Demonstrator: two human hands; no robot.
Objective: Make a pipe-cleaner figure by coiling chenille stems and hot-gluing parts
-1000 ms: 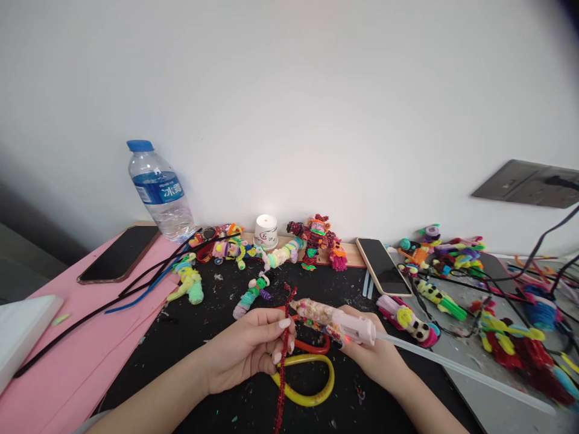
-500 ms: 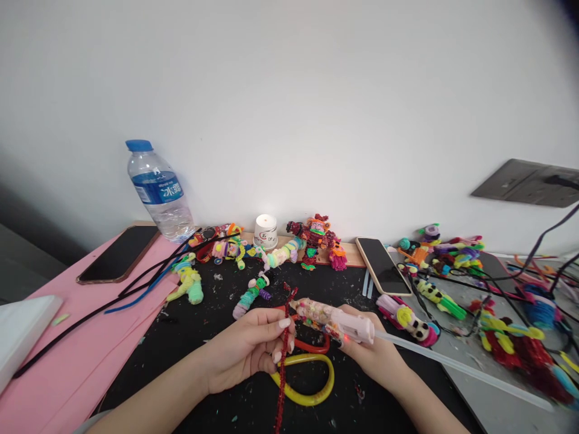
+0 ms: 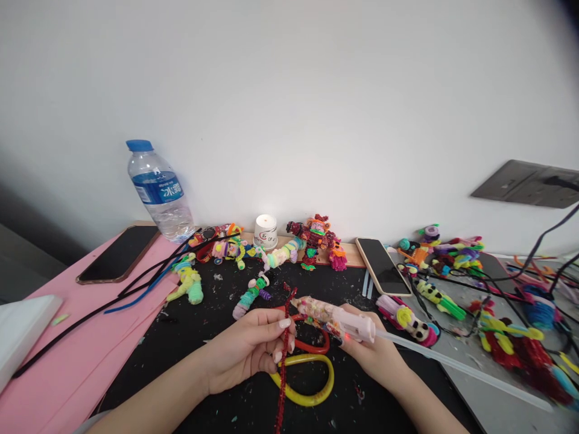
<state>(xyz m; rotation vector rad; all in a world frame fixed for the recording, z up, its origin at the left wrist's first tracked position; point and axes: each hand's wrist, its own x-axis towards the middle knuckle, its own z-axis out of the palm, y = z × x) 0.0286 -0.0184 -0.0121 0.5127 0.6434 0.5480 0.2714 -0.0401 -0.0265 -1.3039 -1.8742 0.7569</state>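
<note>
Between the thumb and fingers of my left hand (image 3: 257, 340) is a red tinsel pipe cleaner (image 3: 282, 386), its top end bent over and its long end hanging down. My right hand (image 3: 373, 349) is wrapped round a pale pink hot glue gun (image 3: 337, 317) with a small red light glowing on it. The gun's nozzle is at the upper part of the pipe cleaner; whether they touch I cannot tell. A long translucent glue stick (image 3: 470, 371) sticks out of the gun's rear. Under my hands lie scissors with red and yellow handles (image 3: 332, 386), their blades mostly hidden.
Pipe-cleaner figures (image 3: 312, 238) line the wall, with more at right among cables. A paper cup (image 3: 265, 232) stands upside down behind. At left are a water bottle (image 3: 160, 196), a phone (image 3: 118, 253) and pink sheets (image 3: 58, 337). Another phone (image 3: 383, 265) lies right of centre.
The glue gun's nozzle has shifted very slightly beside the pipe cleaner. My left hand and its hold look the same.
</note>
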